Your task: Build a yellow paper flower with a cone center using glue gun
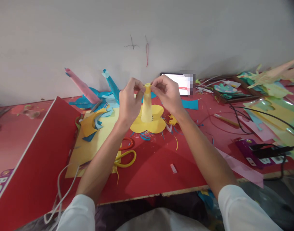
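A pale yellow paper cone [147, 109] stands upright on a yellow flower-shaped paper base [157, 126] at the middle of the red table. Its narrow top carries a brighter yellow band. My left hand [130, 101] pinches the left side of this top between thumb and fingers. From the right, my right hand [168, 93] pinches the same rim, thumb and index finger against it. Short dark marks run along the foot of the cone. Blue and yellow paper scraps lie around the base's front edge.
Scissors with yellow [126, 159] and red handles lie by my left forearm. A red board [40, 160] leans at left. Pink [81, 86] and blue [111, 85] paper tubes stand behind. A lit screen [177, 84], a purple box [248, 150] and black cables are on the right.
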Action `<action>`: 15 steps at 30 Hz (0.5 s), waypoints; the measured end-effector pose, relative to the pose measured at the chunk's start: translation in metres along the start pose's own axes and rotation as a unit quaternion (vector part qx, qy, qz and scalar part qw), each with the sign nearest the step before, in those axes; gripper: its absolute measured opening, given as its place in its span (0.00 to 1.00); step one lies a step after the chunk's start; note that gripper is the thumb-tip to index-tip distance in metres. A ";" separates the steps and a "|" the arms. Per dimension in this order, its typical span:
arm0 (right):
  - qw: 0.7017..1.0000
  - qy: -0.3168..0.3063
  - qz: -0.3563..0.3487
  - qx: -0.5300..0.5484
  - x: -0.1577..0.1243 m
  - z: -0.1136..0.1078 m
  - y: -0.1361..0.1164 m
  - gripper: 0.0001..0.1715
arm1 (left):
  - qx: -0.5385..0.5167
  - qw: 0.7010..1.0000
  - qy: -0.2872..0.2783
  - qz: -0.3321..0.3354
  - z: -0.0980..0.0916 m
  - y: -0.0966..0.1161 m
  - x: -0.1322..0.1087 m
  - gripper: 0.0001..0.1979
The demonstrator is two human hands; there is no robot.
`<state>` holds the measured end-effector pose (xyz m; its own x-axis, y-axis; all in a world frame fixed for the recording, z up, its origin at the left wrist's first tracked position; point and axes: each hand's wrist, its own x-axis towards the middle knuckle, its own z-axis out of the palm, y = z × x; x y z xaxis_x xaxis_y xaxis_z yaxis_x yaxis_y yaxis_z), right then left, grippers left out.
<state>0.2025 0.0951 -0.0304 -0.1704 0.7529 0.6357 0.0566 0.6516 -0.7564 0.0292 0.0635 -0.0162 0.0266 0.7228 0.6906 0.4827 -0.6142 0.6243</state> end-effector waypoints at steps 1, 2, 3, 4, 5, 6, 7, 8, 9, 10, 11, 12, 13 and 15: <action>1.000 0.000 -0.001 -0.003 0.000 0.000 0.000 0.27 | 0.000 1.000 0.000 0.000 0.000 0.000 0.000 0.03; 1.000 0.000 -0.001 -0.005 0.000 0.000 -0.001 0.27 | 0.000 1.000 -0.001 -0.001 0.000 0.000 0.000 0.03; 1.000 0.001 -0.001 -0.007 -0.001 0.000 -0.001 0.27 | 0.000 1.000 -0.002 -0.001 0.000 0.000 0.000 0.03; 1.000 0.000 -0.001 -0.007 -0.001 0.001 -0.002 0.27 | 0.000 1.000 -0.002 0.000 0.000 0.001 0.000 0.04; 1.000 -0.001 0.000 -0.005 -0.001 0.001 -0.002 0.27 | 0.000 1.000 -0.002 0.001 0.001 0.001 0.000 0.04; 1.000 -0.002 0.000 -0.003 -0.001 0.001 -0.001 0.28 | 0.001 1.000 -0.002 0.001 0.001 0.001 0.000 0.04; 1.000 -0.002 0.000 -0.001 -0.002 0.001 -0.001 0.28 | 0.002 1.000 -0.003 0.001 0.001 0.000 0.000 0.04; 1.000 -0.001 -0.002 0.002 -0.002 0.001 0.001 0.28 | 0.003 1.000 -0.003 0.001 0.001 0.000 0.001 0.04; 1.000 0.002 -0.003 0.004 -0.001 0.000 0.002 0.28 | 0.002 1.000 -0.003 0.000 0.000 0.000 0.001 0.04; 1.000 0.008 -0.006 0.005 -0.001 0.000 0.003 0.27 | 0.002 1.000 -0.002 -0.002 -0.001 0.001 0.002 0.04; 1.000 0.017 -0.009 0.005 -0.001 -0.002 0.003 0.26 | 0.002 1.000 0.001 -0.004 -0.002 0.002 0.002 0.05; 1.000 0.028 -0.014 0.004 -0.001 -0.003 0.003 0.25 | 0.001 1.000 0.009 -0.005 -0.005 0.003 0.003 0.06; 0.999 0.041 -0.020 0.003 0.000 -0.005 0.002 0.24 | 0.000 1.000 0.020 -0.006 -0.008 0.005 0.005 0.07; 0.997 0.071 -0.033 -0.001 0.001 -0.010 -0.004 0.21 | -0.007 0.999 0.046 -0.005 -0.014 0.010 0.007 0.08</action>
<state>0.2119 0.0946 -0.0254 -0.0324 0.7141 0.6993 0.0523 0.6999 -0.7123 0.0222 0.0580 0.0002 -0.0583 0.6966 0.7151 0.4706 -0.6125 0.6351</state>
